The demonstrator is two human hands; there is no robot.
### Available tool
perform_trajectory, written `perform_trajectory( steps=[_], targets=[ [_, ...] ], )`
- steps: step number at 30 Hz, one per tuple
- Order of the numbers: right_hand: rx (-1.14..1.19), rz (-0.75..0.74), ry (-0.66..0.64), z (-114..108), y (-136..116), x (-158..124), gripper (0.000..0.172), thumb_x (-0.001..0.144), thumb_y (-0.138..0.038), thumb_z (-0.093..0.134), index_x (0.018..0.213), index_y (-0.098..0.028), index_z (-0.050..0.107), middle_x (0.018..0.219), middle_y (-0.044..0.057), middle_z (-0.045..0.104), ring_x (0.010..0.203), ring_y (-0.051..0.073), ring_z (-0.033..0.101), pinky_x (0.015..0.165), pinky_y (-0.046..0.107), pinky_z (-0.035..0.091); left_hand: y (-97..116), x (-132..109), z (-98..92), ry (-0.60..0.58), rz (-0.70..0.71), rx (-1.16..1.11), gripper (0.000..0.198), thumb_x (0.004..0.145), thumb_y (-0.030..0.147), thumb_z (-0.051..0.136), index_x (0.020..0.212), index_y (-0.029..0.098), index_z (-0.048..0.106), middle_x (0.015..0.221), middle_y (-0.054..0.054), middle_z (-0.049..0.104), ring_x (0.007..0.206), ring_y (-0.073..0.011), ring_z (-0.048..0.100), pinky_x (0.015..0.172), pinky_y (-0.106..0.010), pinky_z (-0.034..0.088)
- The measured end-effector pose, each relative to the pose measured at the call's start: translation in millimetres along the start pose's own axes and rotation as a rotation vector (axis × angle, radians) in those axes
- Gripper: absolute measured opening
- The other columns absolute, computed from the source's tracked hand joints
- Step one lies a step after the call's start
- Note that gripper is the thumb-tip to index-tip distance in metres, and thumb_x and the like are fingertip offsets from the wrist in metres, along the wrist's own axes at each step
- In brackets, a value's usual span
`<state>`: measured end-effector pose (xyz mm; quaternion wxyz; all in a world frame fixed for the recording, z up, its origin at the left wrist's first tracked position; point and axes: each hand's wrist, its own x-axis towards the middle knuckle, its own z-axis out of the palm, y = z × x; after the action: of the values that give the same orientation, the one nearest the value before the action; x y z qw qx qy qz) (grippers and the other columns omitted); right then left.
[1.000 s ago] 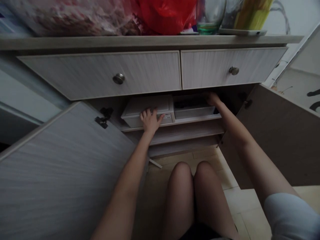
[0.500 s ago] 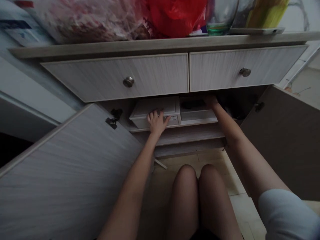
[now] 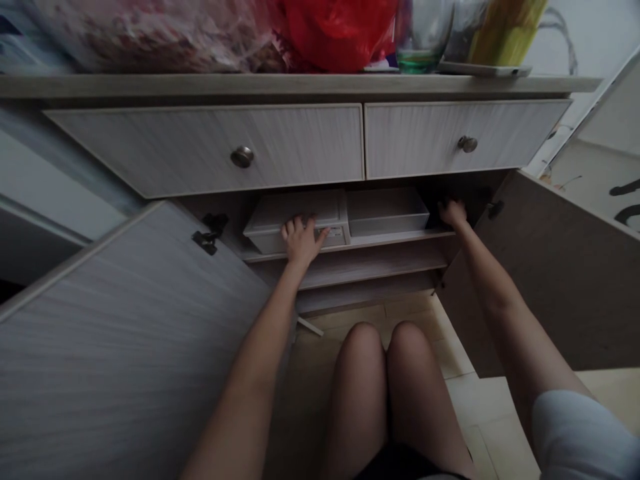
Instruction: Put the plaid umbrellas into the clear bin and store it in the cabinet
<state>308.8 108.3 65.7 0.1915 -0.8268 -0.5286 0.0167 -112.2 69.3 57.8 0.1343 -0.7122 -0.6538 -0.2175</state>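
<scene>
The white box (image 3: pixel 280 217) sits on the top shelf (image 3: pixel 390 238) next to a second box (image 3: pixel 387 212). Left hand (image 3: pixel 301 241) just rests on it, fingers splayed, no real grip, so it might slip forward. Right hand (image 3: pixel 453 213) is in shadow, grip unclear.

- We cannot tell what our right hand (image 3: pixel 453 212) touches or how it is closed: its fingers sink into the dark gap beside the right box (image 3: pixel 387 212).
- Our left hand (image 3: pixel 300 239) covers part of the left box (image 3: pixel 295 217), and the label (image 3: pixel 336 235) on the box's front is too small to read.
- The cupboard (image 3: pixel 370 263) behind both boxes is lost in shadow.
- The top edge cuts off the red bag (image 3: pixel 335 30) and the glass (image 3: pixel 424 33).
- The left door (image 3: pixel 125 347) runs off the left and bottom edges.
</scene>
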Motion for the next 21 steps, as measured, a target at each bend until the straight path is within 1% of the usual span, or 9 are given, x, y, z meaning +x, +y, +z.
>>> perform_trajectory(
  steps=[3, 4, 5, 7, 10, 13, 16, 18, 21],
  targets=[
    [0.032, -0.059, 0.191, 23, 5, -21, 0.055, 0.103, -0.040, 0.030, 0.147, -0.015, 0.053, 0.150, 0.025, 0.044, 0.137, 0.041, 0.044, 0.109, 0.064, 0.034, 0, 0, 1.2, 0.013, 0.009, -0.005, 0.066, 0.098, 0.058, 0.030, 0.142, 0.017, 0.057, 0.143, -0.023, 0.052, 0.128, -0.0410, 0.046, 0.108, -0.055, 0.032],
    [0.034, -0.055, 0.226, 31, 6, -29, 0.056, 0.103, -0.043, 0.028, 0.148, -0.019, 0.052, 0.154, 0.023, 0.040, 0.140, 0.043, 0.040, 0.110, 0.070, 0.029, -1, 0, 1.9, 0.014, 0.009, -0.005, 0.066, 0.097, 0.058, 0.030, 0.142, 0.017, 0.057, 0.143, -0.023, 0.052, 0.128, -0.0410, 0.046, 0.108, -0.055, 0.032],
    [0.030, -0.053, 0.230, 39, 6, -35, 0.056, 0.103, -0.046, 0.027, 0.147, -0.024, 0.053, 0.157, 0.020, 0.037, 0.142, 0.044, 0.035, 0.109, 0.074, 0.024, -1, 0, 2.8, 0.013, 0.006, -0.004, 0.066, 0.097, 0.059, 0.031, 0.142, 0.018, 0.057, 0.142, -0.023, 0.052, 0.128, -0.0411, 0.046, 0.109, -0.055, 0.032],
    [0.006, -0.076, 0.185, 51, 8, -44, 0.055, 0.103, -0.049, 0.027, 0.147, -0.030, 0.053, 0.161, 0.015, 0.033, 0.147, 0.047, 0.026, 0.108, 0.080, 0.017, -1, 1, 4.5, 0.012, -0.007, -0.005, 0.066, 0.096, 0.059, 0.033, 0.142, 0.018, 0.057, 0.142, -0.023, 0.053, 0.128, -0.0414, 0.046, 0.109, -0.055, 0.032],
    [-0.029, -0.108, 0.119, 58, 10, -40, 0.054, 0.103, -0.047, 0.026, 0.150, -0.033, 0.050, 0.163, 0.012, 0.031, 0.150, 0.047, 0.017, 0.105, 0.084, 0.012, -2, 2, 6.3, 0.019, -0.019, -0.012, 0.066, 0.095, 0.060, 0.038, 0.143, 0.018, 0.056, 0.143, -0.023, 0.052, 0.128, -0.0417, 0.046, 0.109, -0.055, 0.031],
    [-0.027, -0.093, 0.063, 56, 9, -24, 0.055, 0.104, -0.044, 0.025, 0.152, -0.029, 0.046, 0.164, 0.015, 0.029, 0.149, 0.047, 0.017, 0.104, 0.084, 0.013, -2, 5, 6.7, 0.020, -0.027, -0.020, 0.065, 0.095, 0.059, 0.037, 0.142, 0.018, 0.057, 0.143, -0.023, 0.052, 0.129, -0.0416, 0.046, 0.110, -0.056, 0.031],
    [-0.030, -0.071, 0.008, 55, 7, -10, 0.056, 0.105, -0.042, 0.023, 0.154, -0.026, 0.043, 0.164, 0.017, 0.027, 0.149, 0.046, 0.016, 0.106, 0.082, 0.011, -3, 9, 7.0, 0.016, -0.041, -0.018, 0.065, 0.095, 0.058, 0.037, 0.141, 0.017, 0.057, 0.143, -0.023, 0.052, 0.129, -0.0420, 0.046, 0.111, -0.057, 0.030],
    [-0.034, -0.050, 0.006, 56, 5, -6, 0.056, 0.104, -0.042, 0.023, 0.154, -0.026, 0.042, 0.164, 0.016, 0.027, 0.150, 0.046, 0.014, 0.107, 0.082, 0.009, -3, 11, 8.2, 0.017, -0.044, -0.015, 0.065, 0.095, 0.058, 0.039, 0.141, 0.016, 0.057, 0.143, -0.024, 0.052, 0.129, -0.0424, 0.046, 0.111, -0.057, 0.030],
    [-0.004, -0.036, 0.034, 56, 2, -8, 0.057, 0.103, -0.042, 0.025, 0.156, -0.027, 0.040, 0.166, 0.015, 0.024, 0.151, 0.045, 0.014, 0.107, 0.082, 0.012, -6, 13, 11.4, 0.024, -0.037, -0.013, 0.066, 0.094, 0.059, 0.040, 0.141, 0.016, 0.057, 0.144, -0.024, 0.051, 0.129, -0.0427, 0.046, 0.110, -0.057, 0.030]
  ],
)
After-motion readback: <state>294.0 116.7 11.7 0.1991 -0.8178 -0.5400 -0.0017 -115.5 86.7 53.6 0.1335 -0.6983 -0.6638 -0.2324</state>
